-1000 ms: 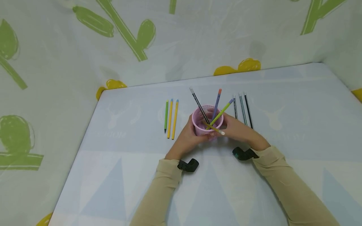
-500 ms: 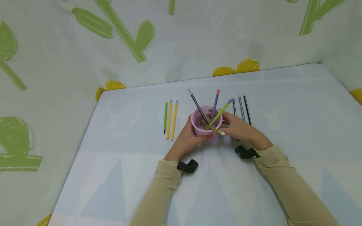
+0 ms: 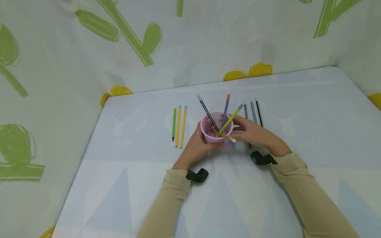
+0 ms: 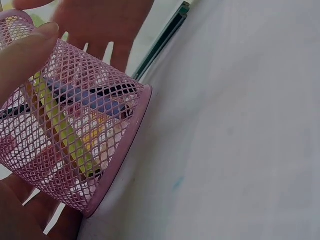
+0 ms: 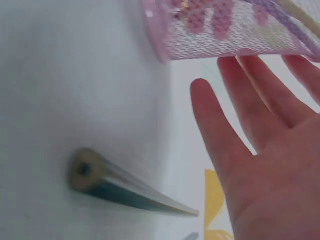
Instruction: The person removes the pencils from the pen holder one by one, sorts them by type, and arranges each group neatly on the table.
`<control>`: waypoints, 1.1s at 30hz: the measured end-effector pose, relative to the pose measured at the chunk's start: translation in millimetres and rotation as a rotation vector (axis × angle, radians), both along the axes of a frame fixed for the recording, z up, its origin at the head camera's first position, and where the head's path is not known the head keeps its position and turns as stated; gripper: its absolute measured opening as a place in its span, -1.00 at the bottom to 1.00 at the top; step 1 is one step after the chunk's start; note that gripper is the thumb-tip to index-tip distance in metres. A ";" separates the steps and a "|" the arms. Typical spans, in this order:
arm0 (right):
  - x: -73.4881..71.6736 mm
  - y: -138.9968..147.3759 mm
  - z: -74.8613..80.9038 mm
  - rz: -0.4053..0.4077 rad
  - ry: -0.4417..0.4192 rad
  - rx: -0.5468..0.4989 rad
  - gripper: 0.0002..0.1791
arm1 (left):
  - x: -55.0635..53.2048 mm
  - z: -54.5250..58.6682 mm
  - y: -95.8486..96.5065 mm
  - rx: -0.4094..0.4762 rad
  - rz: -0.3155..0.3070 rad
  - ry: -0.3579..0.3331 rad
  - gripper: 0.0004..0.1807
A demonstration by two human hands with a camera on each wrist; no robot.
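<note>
Four pencils [image 3: 233,118] lean splayed in the pink mesh cup [image 3: 210,138] on the table [image 3: 256,195], gripped round by the left hand [image 3: 196,145], presumably for steadiness, the right hand [image 3: 254,133] (fingers extended, gripping nothing, contact unclear) at its right side.

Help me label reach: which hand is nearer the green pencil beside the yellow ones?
Left: the left hand grips the pink cup, right of the green pencil; the right hand is on the cup's right side.

Tan sleeves [image 3: 160,211] end in folded cuffs [image 3: 177,178], with a curved black camera [image 3: 197,176] beside each
</note>
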State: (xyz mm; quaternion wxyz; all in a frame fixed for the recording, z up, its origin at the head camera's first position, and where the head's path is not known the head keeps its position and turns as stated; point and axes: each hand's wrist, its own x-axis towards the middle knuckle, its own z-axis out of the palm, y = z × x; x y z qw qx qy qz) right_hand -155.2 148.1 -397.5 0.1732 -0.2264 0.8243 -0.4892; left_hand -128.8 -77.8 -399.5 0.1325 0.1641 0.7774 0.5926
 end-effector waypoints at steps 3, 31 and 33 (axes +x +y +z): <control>1.2 3.3 4.5 -0.044 0.033 -0.008 -0.29 | 0.5 -1.2 -0.5 -0.004 0.000 -0.003 0.04; 9.8 -0.4 20.8 -0.102 0.094 0.072 -0.67 | -2.2 -0.5 1.7 -0.030 0.014 0.040 0.03; 10.2 -3.3 22.1 -0.083 0.080 0.094 -0.68 | -5.4 -6.5 1.6 -0.028 0.025 0.052 0.03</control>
